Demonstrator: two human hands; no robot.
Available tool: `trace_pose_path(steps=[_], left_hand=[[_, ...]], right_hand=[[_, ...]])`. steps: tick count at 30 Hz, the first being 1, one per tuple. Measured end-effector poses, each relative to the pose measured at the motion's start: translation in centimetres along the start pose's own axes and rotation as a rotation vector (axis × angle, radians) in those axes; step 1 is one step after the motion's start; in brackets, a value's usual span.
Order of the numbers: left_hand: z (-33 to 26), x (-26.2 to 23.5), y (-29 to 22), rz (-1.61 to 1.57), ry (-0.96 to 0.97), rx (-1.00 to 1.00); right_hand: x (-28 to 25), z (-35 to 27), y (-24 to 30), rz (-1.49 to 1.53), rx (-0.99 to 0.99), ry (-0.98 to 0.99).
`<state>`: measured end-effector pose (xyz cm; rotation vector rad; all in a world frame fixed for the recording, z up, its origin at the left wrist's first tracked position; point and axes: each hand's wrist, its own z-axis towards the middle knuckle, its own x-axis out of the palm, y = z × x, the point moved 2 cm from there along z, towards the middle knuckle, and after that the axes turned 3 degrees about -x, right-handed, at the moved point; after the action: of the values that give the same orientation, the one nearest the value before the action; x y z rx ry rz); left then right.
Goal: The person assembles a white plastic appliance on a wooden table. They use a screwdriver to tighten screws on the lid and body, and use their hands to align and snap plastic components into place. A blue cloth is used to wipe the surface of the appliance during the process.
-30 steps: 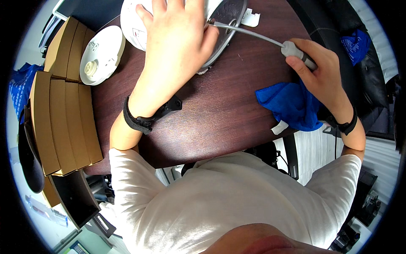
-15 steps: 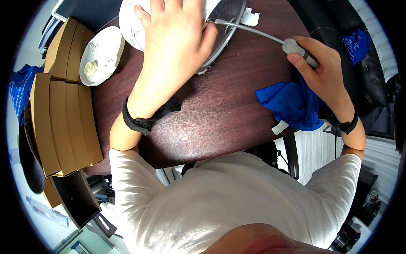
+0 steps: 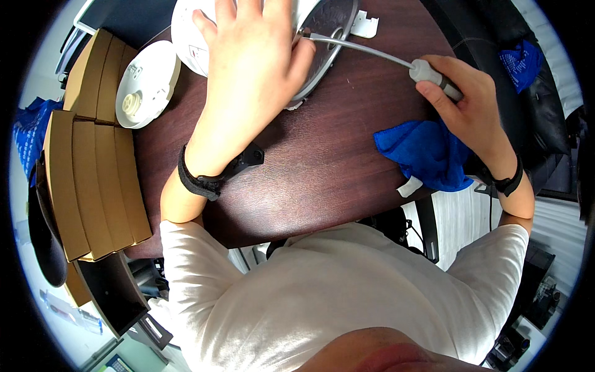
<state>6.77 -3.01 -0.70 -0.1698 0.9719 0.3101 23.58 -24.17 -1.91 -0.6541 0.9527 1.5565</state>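
Observation:
At the top edge, a white round appliance housing (image 3: pixel 189 40) with a dark grey, bowl-like side (image 3: pixel 323 46) lies on the brown table, partly cut off by the frame. My left hand (image 3: pixel 251 59) grips it from above, fingers spread over the white part and thumb at the grey side; some fingertips are out of view. My right hand (image 3: pixel 468 93) is wrapped round the grey handle of a screwdriver (image 3: pixel 372 51). The screwdriver's shaft points left, and its tip meets the housing just beside my left thumb. What the tip touches is too small to make out.
A white round cover (image 3: pixel 145 84) leans by cardboard boxes (image 3: pixel 96 186) at the left. A small white plastic piece (image 3: pixel 364 26) lies right of the housing. A blue cloth (image 3: pixel 424 155) hangs near the table's right front edge. A black leather seat (image 3: pixel 489 37) stands at the right.
My right hand and the screwdriver have shifted slightly left. The housing and my left hand have moved a little left too, with the screwdriver tip still at my thumb.

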Motion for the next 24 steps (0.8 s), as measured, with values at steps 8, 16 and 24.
trace_pose_path(steps=[8,16,24], left_hand=[[0.0,0.1,-0.1,0.004,0.008,-0.013],[-0.1,0.2,-0.1,0.002,0.008,-0.018],[-0.1,0.1,-0.5,-0.036,0.035,-0.068]], right_hand=[[0.0,-0.2,0.0,0.007,0.024,0.008],[-0.1,0.0,0.1,-0.014,0.013,0.01],[-1.2,0.7,0.6,-0.076,-0.065,0.025]])
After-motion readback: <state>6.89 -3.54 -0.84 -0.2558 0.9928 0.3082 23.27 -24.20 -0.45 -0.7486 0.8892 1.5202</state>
